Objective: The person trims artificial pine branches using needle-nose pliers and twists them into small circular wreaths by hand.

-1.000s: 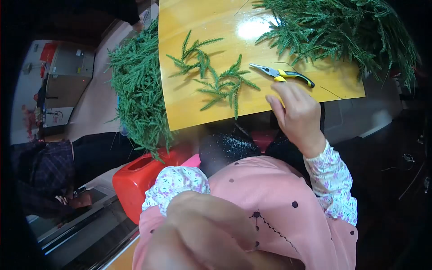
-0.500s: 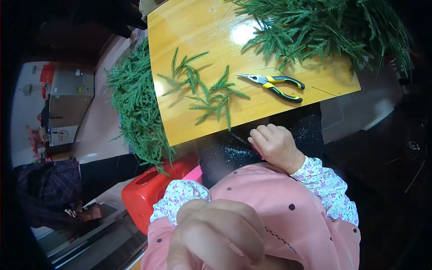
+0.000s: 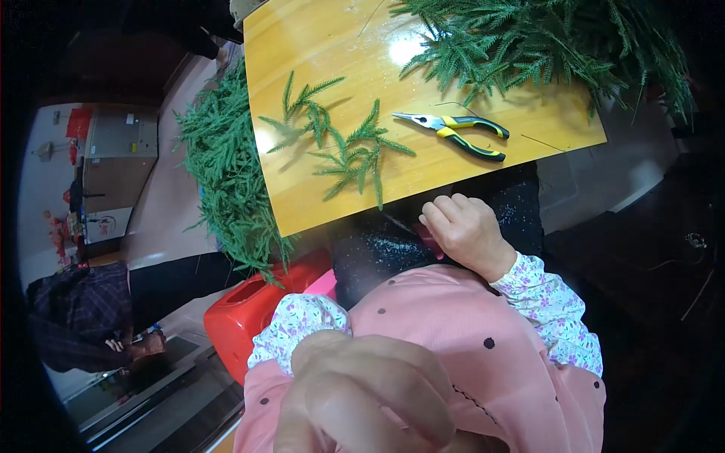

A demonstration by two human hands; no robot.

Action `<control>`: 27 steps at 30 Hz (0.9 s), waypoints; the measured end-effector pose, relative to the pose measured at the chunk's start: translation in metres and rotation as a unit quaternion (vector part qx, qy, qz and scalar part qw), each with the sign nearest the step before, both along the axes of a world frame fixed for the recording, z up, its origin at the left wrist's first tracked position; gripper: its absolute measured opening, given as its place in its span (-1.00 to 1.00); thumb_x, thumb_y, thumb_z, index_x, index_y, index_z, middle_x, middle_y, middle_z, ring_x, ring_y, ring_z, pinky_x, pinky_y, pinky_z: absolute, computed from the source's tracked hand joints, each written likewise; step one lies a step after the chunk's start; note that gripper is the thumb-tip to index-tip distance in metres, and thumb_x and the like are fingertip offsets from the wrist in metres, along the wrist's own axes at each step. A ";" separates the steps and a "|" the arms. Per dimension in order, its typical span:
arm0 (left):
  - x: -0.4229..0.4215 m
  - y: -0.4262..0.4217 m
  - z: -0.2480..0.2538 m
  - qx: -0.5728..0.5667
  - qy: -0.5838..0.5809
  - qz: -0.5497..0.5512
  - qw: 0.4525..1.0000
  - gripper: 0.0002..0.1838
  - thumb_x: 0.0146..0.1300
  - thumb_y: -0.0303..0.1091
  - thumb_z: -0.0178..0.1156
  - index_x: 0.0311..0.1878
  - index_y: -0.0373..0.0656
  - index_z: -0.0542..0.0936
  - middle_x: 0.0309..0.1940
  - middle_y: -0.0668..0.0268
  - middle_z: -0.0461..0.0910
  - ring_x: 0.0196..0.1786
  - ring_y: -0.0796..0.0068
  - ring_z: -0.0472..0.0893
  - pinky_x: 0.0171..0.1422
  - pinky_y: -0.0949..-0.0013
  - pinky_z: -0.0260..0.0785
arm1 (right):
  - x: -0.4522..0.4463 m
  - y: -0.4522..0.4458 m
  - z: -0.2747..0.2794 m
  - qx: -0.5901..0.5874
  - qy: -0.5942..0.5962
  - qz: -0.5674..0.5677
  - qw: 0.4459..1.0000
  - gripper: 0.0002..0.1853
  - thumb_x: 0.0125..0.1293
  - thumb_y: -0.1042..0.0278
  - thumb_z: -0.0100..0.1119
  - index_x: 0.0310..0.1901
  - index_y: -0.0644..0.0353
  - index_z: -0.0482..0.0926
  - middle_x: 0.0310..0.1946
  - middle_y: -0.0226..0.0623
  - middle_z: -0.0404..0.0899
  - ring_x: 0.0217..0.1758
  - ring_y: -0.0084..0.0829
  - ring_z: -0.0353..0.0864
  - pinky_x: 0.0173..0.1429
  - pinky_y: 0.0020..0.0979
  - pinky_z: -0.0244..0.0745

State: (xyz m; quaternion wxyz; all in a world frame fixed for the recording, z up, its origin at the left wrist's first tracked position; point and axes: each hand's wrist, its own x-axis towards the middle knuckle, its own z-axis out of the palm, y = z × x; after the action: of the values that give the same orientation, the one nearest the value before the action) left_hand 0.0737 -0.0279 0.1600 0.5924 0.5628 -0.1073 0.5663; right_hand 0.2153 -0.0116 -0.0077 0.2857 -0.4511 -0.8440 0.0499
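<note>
My left hand (image 3: 370, 389) is raised close to the camera, slightly blurred, its fingers curled and their tips hidden near the bottom edge. Over my lap, just below the table edge, my right hand (image 3: 468, 235) is closed. A dark red object (image 3: 431, 241) shows beneath its fingers; what it is I cannot make out. On the table lie long-nose pliers (image 3: 457, 134) with yellow and black handles, jaws pointing left. Left of them are two small artificial pine sprigs, one nearer (image 3: 361, 158) and one farther (image 3: 306, 106).
A large heap of green sprigs (image 3: 521, 45) covers the far right of the table (image 3: 302, 204). Another pile (image 3: 226, 166) stands against its left side. A red plastic stool or container (image 3: 234, 317) is at my left. Another person (image 3: 83, 317) is at the far left.
The view has shifted slightly. My right hand has turned and lifted a little, and more of the dark red object shows under it. My left hand stays near the camera.
</note>
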 end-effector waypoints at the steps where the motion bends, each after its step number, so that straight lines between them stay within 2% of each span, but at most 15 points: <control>1: -0.001 0.001 -0.002 0.000 -0.001 -0.008 1.000 -0.79 0.29 -0.09 0.24 -0.05 0.15 0.60 0.07 0.31 0.43 -0.05 0.32 0.50 -0.09 0.34 0.37 | 0.000 0.000 0.000 0.004 0.001 -0.001 1.000 -0.82 0.13 0.26 0.25 -0.44 0.09 0.44 -0.54 -0.40 0.33 -0.47 -0.44 0.44 -0.44 -0.40 0.37; 4: -0.015 -0.020 0.009 -0.066 0.074 0.066 0.993 -0.88 0.29 -0.26 0.15 -0.14 0.00 0.52 -0.05 0.29 0.39 -0.21 0.31 0.55 -0.25 0.19 0.47 | 0.000 0.000 0.000 0.011 0.002 -0.003 1.000 -0.83 0.12 0.27 0.24 -0.44 0.09 0.45 -0.54 -0.40 0.33 -0.47 -0.44 0.44 -0.45 -0.40 0.37; 6: -0.024 -0.019 0.017 -0.089 0.128 0.045 0.987 -0.92 0.30 -0.33 0.11 -0.20 -0.08 0.46 -0.13 0.29 0.37 -0.30 0.30 0.58 -0.35 0.13 0.52 | 0.000 0.000 0.000 0.012 -0.001 -0.002 1.000 -0.83 0.12 0.27 0.24 -0.44 0.09 0.45 -0.55 -0.41 0.33 -0.48 -0.45 0.44 -0.45 -0.40 0.37; 7: -0.022 0.000 0.020 -0.082 0.143 -0.019 0.986 -0.91 0.30 -0.32 0.11 -0.21 -0.07 0.45 -0.14 0.29 0.36 -0.31 0.29 0.58 -0.37 0.15 0.52 | 0.000 0.000 -0.001 0.011 -0.001 -0.002 1.000 -0.83 0.12 0.27 0.24 -0.44 0.09 0.45 -0.55 -0.41 0.32 -0.48 -0.45 0.44 -0.45 -0.40 0.37; 9: -0.021 0.008 0.020 -0.076 0.143 -0.073 0.984 -0.90 0.31 -0.29 0.11 -0.22 -0.07 0.45 -0.16 0.28 0.38 -0.32 0.27 0.58 -0.39 0.17 0.51 | 0.000 0.000 -0.002 0.011 -0.002 0.000 1.000 -0.83 0.12 0.28 0.24 -0.44 0.09 0.45 -0.55 -0.41 0.32 -0.48 -0.45 0.44 -0.45 -0.41 0.36; 10: -0.019 0.006 0.018 -0.078 0.129 -0.063 0.987 -0.89 0.32 -0.27 0.10 -0.22 -0.08 0.46 -0.17 0.26 0.40 -0.32 0.26 0.58 -0.39 0.18 0.50 | -0.001 0.001 -0.003 0.014 -0.001 0.001 1.000 -0.84 0.12 0.29 0.23 -0.45 0.09 0.45 -0.55 -0.41 0.32 -0.48 -0.45 0.44 -0.46 -0.41 0.36; 13: -0.008 0.001 0.004 -0.047 0.049 -0.046 0.997 -0.79 0.27 -0.14 0.22 -0.11 0.01 0.55 -0.08 0.25 0.47 -0.18 0.32 0.54 -0.23 0.32 0.41 | 0.000 0.000 -0.004 0.021 -0.002 0.000 1.000 -0.86 0.12 0.31 0.22 -0.45 0.09 0.45 -0.56 -0.41 0.31 -0.49 -0.46 0.43 -0.47 -0.42 0.35; 16: -0.013 0.005 0.001 -0.051 0.063 -0.103 0.991 -0.77 0.29 -0.12 0.20 -0.12 -0.03 0.56 -0.11 0.21 0.50 -0.19 0.32 0.54 -0.24 0.33 0.40 | 0.000 0.000 -0.005 0.024 -0.005 -0.002 1.000 -0.88 0.10 0.34 0.20 -0.46 0.09 0.44 -0.56 -0.41 0.31 -0.50 -0.46 0.43 -0.48 -0.42 0.34; 22: 0.003 -0.005 0.007 -0.113 0.098 -0.043 0.988 -0.64 0.25 -0.08 0.22 -0.10 -0.18 0.53 -0.21 0.17 0.52 -0.31 0.34 0.54 -0.29 0.32 0.40 | 0.002 0.000 0.000 0.008 -0.014 0.010 1.000 -0.89 0.08 0.37 0.19 -0.45 0.08 0.44 -0.56 -0.41 0.31 -0.49 -0.45 0.43 -0.47 -0.41 0.33; 27: 0.022 -0.020 0.017 -0.222 0.129 0.016 0.966 -0.54 0.22 -0.05 0.24 -0.09 -0.32 0.51 -0.29 0.14 0.55 -0.41 0.36 0.53 -0.34 0.30 0.40 | -0.002 0.003 0.003 -0.002 0.006 0.013 1.000 -0.87 0.06 0.42 0.25 -0.40 0.11 0.46 -0.54 -0.38 0.36 -0.48 -0.40 0.45 -0.44 -0.36 0.35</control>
State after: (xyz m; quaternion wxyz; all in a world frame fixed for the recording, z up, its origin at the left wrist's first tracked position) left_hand 0.0958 -0.0474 0.1774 0.7024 0.4870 0.1076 0.5078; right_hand 0.2136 -0.0090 -0.0043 0.2889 -0.4407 -0.8479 0.0575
